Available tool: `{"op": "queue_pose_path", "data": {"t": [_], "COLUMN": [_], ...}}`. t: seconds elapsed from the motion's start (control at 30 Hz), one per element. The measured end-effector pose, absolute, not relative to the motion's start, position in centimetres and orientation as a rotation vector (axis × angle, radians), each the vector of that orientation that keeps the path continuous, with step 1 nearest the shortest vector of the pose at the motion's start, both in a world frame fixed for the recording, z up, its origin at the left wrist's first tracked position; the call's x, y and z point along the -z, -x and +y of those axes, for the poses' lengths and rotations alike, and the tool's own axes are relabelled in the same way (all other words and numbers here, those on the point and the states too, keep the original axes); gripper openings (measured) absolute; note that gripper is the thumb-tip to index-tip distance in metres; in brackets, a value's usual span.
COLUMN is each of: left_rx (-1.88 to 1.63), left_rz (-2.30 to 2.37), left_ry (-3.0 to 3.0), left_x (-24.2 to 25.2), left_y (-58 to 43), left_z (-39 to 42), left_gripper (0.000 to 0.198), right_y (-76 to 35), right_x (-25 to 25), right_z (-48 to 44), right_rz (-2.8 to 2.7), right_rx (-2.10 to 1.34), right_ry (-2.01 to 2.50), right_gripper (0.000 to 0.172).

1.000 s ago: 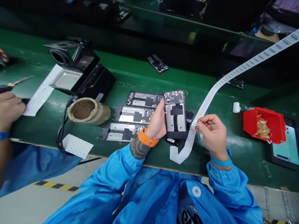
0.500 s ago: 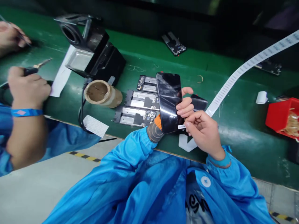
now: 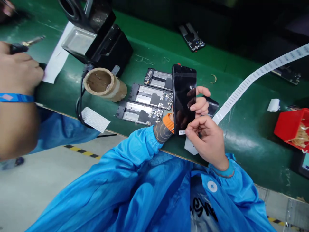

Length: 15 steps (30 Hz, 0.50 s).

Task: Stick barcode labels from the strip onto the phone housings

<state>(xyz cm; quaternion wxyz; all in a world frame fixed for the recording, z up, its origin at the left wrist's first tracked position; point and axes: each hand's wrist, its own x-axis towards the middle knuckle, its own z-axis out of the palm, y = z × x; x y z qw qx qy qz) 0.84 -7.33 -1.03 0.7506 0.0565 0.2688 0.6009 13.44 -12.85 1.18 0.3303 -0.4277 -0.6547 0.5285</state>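
A black phone (image 3: 184, 96) stands almost upright in the view, its glossy screen facing me. My left hand (image 3: 201, 102) is closed around it from behind, with the palm hidden and fingertips showing along its right edge. A small white label (image 3: 182, 132) lies against the lower end of the screen. My right hand (image 3: 208, 139) has its thumb and index finger pinched at the label's right end. Below the right hand, part of a white paper strip (image 3: 190, 147) shows. Another dark phone (image 3: 211, 105) lies behind my left fingers.
Several opened phone frames (image 3: 141, 113) lie left of my hands. Further left stand a cardboard tube (image 3: 118, 90) and a black soldering-iron stand (image 3: 106, 48). A co-worker's hand (image 3: 20, 72) holds a soldering iron. A long label strip (image 3: 251, 79) and red bin (image 3: 289, 129) are rightward.
The label has moved left from beside the phone's lower corner onto the bottom of the screen, with my right fingertips following. The phone is held straighter. The whole view has shifted slightly.
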Motion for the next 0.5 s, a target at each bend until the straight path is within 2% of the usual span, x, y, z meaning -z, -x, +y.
{"op": "queue_pose_path", "data": {"t": [0.07, 0.2, 0.37, 0.5], "left_rx": [-1.253, -1.242, -1.238, -1.256], "left_rz": [0.444, 0.286, 0.224, 0.229], "left_ry": [-0.217, -0.296, -0.315, -0.314], "left_x": [1.09, 1.58, 1.75, 1.45], "left_y": [-0.89, -0.80, -0.86, -0.98], "left_z": [-7.32, -7.32, -7.43, -7.43], "left_gripper": [0.064, 0.065, 0.071, 0.078], "right_y": [-13.52, -13.66, -13.78, -13.43], "right_x": [-1.20, -1.27, -1.43, -1.95], "right_z": [-12.76, -12.56, -12.47, -12.69], "right_rz": [-1.731, -1.769, -1.820, -1.905], "right_rx": [-1.378, -1.406, -1.409, -1.281], "right_ry": [1.115, 1.110, 1.091, 1.152], "right_gripper": [0.009, 0.009, 0.009, 0.012]}}
